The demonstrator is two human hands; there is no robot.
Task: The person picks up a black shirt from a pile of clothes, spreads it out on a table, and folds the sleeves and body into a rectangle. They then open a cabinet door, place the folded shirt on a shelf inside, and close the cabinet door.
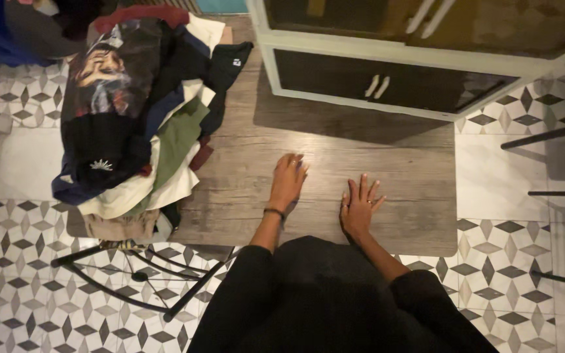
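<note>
Both hands rest on a grey wooden table (pixel 387 163). My left hand (pixel 288 180) lies palm down near the table's middle, fingers together and slightly curled, a dark band on its wrist. My right hand (pixel 359 204) lies flat near the front edge with fingers spread and rings on them. Neither hand holds anything. A tall pile of folded clothes (pixel 135 111) sits on the table's left end, a short way left of my left hand. Black sleeves cover both arms.
A cabinet with dark glass doors, white frame and white handles (pixel 377 85) stands behind the table. The patterned tile floor (pixel 34 307) surrounds it. A black metal chair frame (pixel 138 278) is at the lower left, and dark chair legs (pixel 544 137) at the right.
</note>
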